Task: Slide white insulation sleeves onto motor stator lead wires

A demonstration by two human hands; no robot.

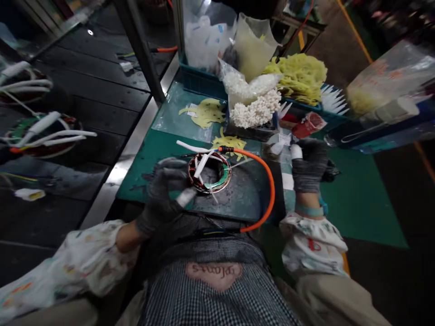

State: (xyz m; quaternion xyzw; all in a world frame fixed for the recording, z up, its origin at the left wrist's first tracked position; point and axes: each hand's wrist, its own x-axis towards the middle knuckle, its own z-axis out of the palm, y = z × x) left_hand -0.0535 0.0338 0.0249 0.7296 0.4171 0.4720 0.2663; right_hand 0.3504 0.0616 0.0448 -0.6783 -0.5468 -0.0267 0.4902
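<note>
A ring-shaped motor stator (pixel 226 174) with copper windings, a green inner band and white sleeves lies on the dark mat before me. From its top an orange sleeved cable (pixel 271 190) loops right and down toward my apron. My left hand (pixel 163 190), in a grey glove with a pale thumb tip, curves beside the stator's left side, thumb and fingers apart; contact is unclear. Over to the right, my gloved right hand (pixel 308 165) is curled beside a small red bag (pixel 308 125) and white pieces in clear plastic (pixel 281 144). Its fingertips are partly hidden.
Yellow cut pieces (pixel 207 113) lie on a plastic bag, with more (pixel 301 74) heaped in a blue bin behind. A box of small white pieces (pixel 253 108) stands at the back. Further stators (pixel 41 133) sit on the slatted surface at left, past a metal post (pixel 141 50).
</note>
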